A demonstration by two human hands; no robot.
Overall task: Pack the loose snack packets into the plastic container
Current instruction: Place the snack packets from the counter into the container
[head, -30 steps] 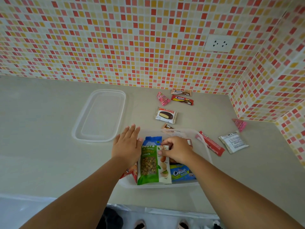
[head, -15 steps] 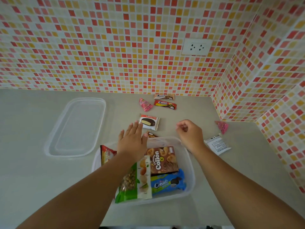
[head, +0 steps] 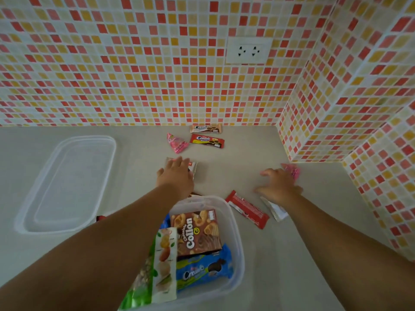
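While both arms stretch out over the counter, here is how it stands:

Left fingers: the left hand (head: pixel 176 173) lies flat on a white-edged packet (head: pixel 193 169), fingers spread and loose, pressing rather than pinching; nothing is lifted.
Right fingers: the right hand (head: pixel 278 186) is blurred, fingers splayed wide, tips just at a pink packet (head: pixel 293 171) by the wall corner; whether they touch it, I cannot tell.
Under the right wrist: a silver-white sachet (head: pixel 275 209), and just beside it a long red bar wrapper (head: pixel 247 209).
Farther back: a pink triangular packet (head: pixel 176 142) and two biscuit packs (head: pixel 207 140) near the tiled wall (head: pixel 134 75).
Container: the plastic container (head: pixel 235 232) sits near the counter's front edge, between the arms, already partly filled.
Lid: the clear lid (head: pixel 67 182) lies well apart to the left.
Step in hand: I judge this the reach for more loose packets, one per hand.
Next move: each hand likely needs to close on its packet, lift, and bring it back over the open container.
Readable writing: "Chocolate Collon" on the brown box (head: pixel 195 232); "Cream-O", partly legible, on the blue pack (head: pixel 202 270). The green nut pouch (head: pixel 157 265) shows no print I can read.
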